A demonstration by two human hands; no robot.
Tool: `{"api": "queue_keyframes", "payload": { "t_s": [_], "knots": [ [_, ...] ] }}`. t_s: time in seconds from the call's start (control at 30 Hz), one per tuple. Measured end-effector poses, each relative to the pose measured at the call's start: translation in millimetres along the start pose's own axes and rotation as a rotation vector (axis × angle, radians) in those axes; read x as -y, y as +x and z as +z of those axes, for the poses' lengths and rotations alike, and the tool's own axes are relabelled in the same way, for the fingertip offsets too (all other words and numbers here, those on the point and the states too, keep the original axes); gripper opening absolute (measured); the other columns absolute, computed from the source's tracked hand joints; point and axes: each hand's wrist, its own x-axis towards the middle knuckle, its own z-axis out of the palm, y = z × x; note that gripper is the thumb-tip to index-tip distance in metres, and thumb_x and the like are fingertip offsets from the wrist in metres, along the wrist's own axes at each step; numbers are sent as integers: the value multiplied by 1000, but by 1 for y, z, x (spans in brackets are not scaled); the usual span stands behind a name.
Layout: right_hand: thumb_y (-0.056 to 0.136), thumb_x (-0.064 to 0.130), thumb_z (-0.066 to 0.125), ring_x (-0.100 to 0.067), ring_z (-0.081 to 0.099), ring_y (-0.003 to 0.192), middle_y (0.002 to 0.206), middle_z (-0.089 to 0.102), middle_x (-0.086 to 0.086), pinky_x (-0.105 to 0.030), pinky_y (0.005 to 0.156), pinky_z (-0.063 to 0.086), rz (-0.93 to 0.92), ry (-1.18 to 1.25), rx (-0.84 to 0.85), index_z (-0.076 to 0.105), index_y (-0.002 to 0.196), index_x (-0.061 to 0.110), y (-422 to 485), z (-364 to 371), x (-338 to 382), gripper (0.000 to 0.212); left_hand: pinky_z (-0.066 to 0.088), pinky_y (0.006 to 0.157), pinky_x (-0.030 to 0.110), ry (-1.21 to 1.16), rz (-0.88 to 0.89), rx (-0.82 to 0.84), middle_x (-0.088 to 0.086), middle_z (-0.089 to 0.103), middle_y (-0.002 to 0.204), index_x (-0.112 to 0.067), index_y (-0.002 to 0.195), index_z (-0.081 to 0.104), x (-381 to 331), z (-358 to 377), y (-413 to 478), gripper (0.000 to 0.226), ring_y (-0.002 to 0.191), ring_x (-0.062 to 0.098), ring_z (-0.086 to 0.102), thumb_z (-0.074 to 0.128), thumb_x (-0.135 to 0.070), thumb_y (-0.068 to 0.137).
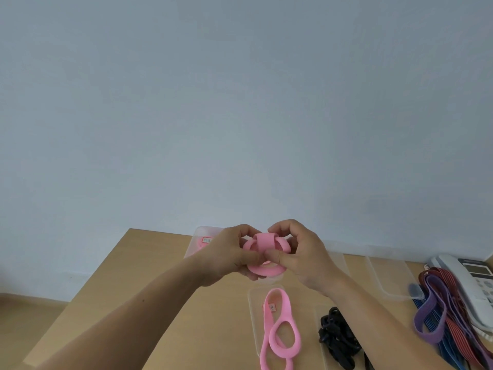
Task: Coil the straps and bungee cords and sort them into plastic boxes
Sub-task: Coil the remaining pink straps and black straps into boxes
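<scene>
You are facing a pale wall (pixel 240 102) and standing over a tan wooden table (pixel 112 303), with both forearms reaching in above it. A tangled pile of purple, red and blue straps (pixel 448 313) is lying at the table's right edge against a white telephone (pixel 472 276). Your left hand (pixel 226 256) and right hand (pixel 304 252) are meeting in the air above the tabletop, fingers curled tight, thumbs nearly touching. Two loose pink bands (pixel 280 329) are resting on a clear plastic box (pixel 253 316) below your hands, with black cords (pixel 337 340) bunched just beside them. Between your fingertips you are pinching a pink strap coil (pixel 262 252), both hands gripping it.
</scene>
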Motion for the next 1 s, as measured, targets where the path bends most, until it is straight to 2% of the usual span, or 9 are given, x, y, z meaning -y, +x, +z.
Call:
{"api": "queue_keyframes", "payload": {
  "t_s": [0.17,0.3,0.37,0.47,0.57,0.67,0.8,0.93,1.0],
  "knots": [
    [76,13,78,-3,60,72,84,63,17,-17,66,52,-68,-45,1,59,97,45,-2,6,0,43,56,66,33,-125,-78,83,16,71,97,0,113,64,-8,-4,-4,35,83,35,71,61,-21,85],
    [79,6,75,-3,60,74,86,62,15,-18,66,52,-81,-48,4,57,97,43,-3,10,-1,44,53,65,32,-183,-72,92,16,69,95,3,117,65,-3,-4,-2,32,82,28,69,52,-21,101],
    [79,9,76,-3,61,73,88,62,5,-19,66,53,-49,-6,15,58,97,42,-4,8,-1,41,53,65,30,-203,-34,117,10,72,93,0,118,65,-1,-3,-2,29,81,23,70,53,-20,101],
    [76,29,75,-9,63,81,95,65,-7,-23,73,54,-11,74,77,62,99,36,-4,-1,1,28,53,67,28,-217,13,117,10,74,99,-6,117,67,-1,-3,0,29,84,21,70,64,-20,92],
    [74,45,72,-17,67,92,101,70,-7,-28,80,54,38,182,97,66,104,25,0,-7,1,37,53,70,29,-224,19,20,14,70,104,-8,115,69,3,-5,4,31,83,24,69,75,-8,84],
    [85,36,74,-19,71,84,101,73,-1,-31,79,57,88,165,0,65,108,23,6,-6,-2,28,54,72,25,-184,81,4,11,71,103,-11,114,70,5,-4,6,33,87,22,70,75,0,84],
    [83,26,78,-25,72,72,89,74,-8,-30,69,57,111,236,-12,68,103,14,9,-2,-6,25,53,86,23,-67,173,-8,12,71,115,-11,119,66,5,-1,7,38,106,22,69,72,5,84],
    [78,19,83,-12,70,73,85,73,6,-24,70,56,34,193,-39,69,101,22,10,-3,-5,26,52,79,19,-34,147,-56,8,66,108,-20,131,56,5,-2,7,59,90,11,69,79,-9,78],
    [71,26,87,-12,68,76,85,72,8,-28,74,59,8,169,-25,69,98,25,9,-1,-6,32,51,76,19,-76,95,-4,7,69,102,-11,126,60,3,-6,7,50,86,11,69,77,-17,79]
  ]
}}
